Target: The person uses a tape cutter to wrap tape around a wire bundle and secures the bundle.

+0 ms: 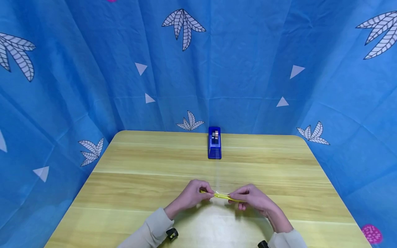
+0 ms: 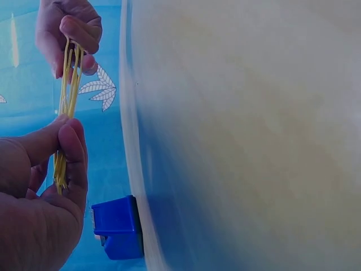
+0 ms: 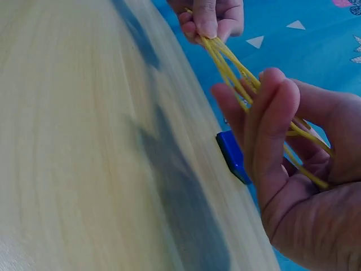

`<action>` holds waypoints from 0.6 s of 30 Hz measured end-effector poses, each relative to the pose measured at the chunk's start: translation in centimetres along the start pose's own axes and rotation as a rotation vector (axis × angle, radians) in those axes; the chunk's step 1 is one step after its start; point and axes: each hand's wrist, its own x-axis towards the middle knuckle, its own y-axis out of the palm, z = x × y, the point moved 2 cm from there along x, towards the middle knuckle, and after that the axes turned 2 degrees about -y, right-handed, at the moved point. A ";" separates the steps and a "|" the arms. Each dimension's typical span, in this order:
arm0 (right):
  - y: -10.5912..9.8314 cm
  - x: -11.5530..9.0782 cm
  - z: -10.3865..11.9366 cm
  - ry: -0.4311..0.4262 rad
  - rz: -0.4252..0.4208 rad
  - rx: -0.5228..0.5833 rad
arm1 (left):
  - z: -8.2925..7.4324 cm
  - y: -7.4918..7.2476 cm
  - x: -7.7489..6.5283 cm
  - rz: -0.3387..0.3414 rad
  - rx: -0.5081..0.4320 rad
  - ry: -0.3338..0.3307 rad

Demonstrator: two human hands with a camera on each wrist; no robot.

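A folded bundle of thin yellow cord (image 1: 221,196) stretches between the two hands, a little above the table. The left hand (image 1: 193,194) pinches one end between thumb and fingers, and a short tail of cord (image 2: 60,169) shows below its grip in the left wrist view. The right hand (image 1: 254,198) holds the other end, with strands (image 3: 310,138) running behind its fingers into the palm. A faint clear strip of tape (image 1: 217,175) runs from the blue tape dispenser (image 1: 214,153) towards the middle of the bundle, between the hands.
The wooden table (image 1: 149,165) has rounded far corners, and the dispenser stands at its back edge. A blue curtain (image 1: 248,69) with white leaves and triangles hangs behind and along both sides. Small black devices (image 1: 172,233) sit at the wrists by the light sleeves (image 1: 149,229).
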 end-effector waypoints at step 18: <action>0.2 0.5 -0.1 -0.016 -0.172 -0.006 | 0.1 -0.1 -0.1 -0.014 0.041 -0.040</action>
